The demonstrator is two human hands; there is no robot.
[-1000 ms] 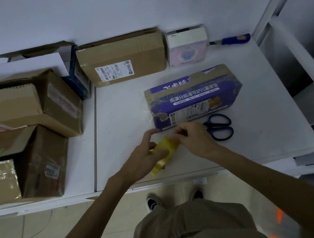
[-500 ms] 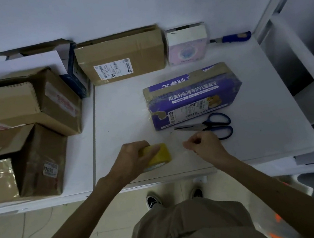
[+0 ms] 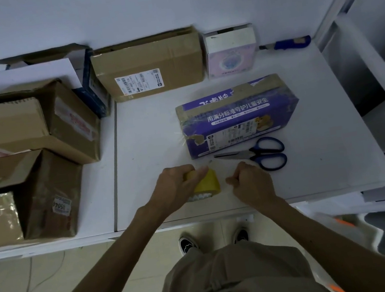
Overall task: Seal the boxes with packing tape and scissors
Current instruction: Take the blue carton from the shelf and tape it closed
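My left hand (image 3: 176, 189) grips a yellow roll of packing tape (image 3: 206, 185) near the front edge of the white table (image 3: 148, 127). My right hand (image 3: 251, 182) is a fist just right of the roll, fingertips pinched together; a tape end between them is too faint to tell. A purple printed box (image 3: 236, 114) with brown tape along its top lies behind my hands. Blue-handled scissors (image 3: 260, 154) rest closed on the table between the box and my right hand.
Brown cardboard boxes (image 3: 25, 136) are stacked at the left. Another brown box (image 3: 149, 64) and a small pink-white box (image 3: 231, 51) stand against the back wall. A blue-handled cutter (image 3: 288, 44) lies at the back right. A white shelf frame (image 3: 374, 68) borders the right.
My hands have drawn apart from one another: the left hand lowered the roll toward the table, and the right hand moved to the right, clear of the roll.
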